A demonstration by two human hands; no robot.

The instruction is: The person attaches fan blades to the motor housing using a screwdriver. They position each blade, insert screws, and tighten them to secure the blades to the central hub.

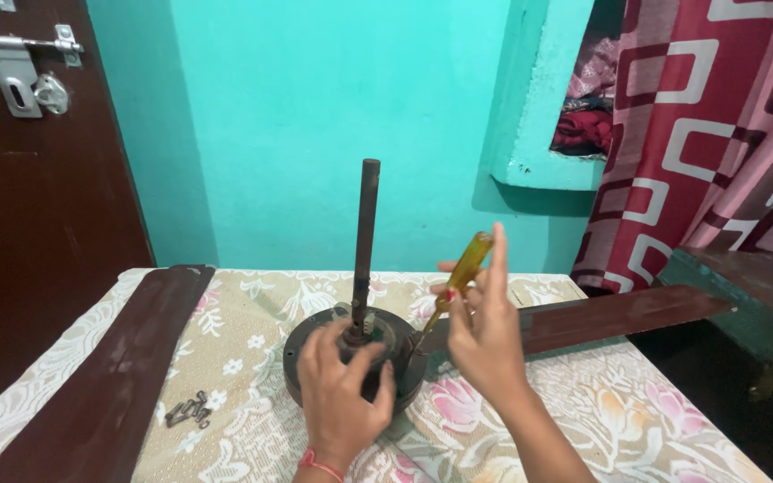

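The left hand lies spread over the round dark fan motor on the flowered bed, fingers curled on its housing. From the motor's middle a rod rises toward 12 o'clock. At 3 o'clock of the motor, the right hand grips a yellow-handled screwdriver, its tip at the motor's edge. A brown blade reaches toward 3 o'clock; screws lie at 9 o'clock.

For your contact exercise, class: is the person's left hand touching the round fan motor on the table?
Touching. The head view shows the left hand lying on top of the dark fan motor, fingers spread over its housing, with no gap between them.
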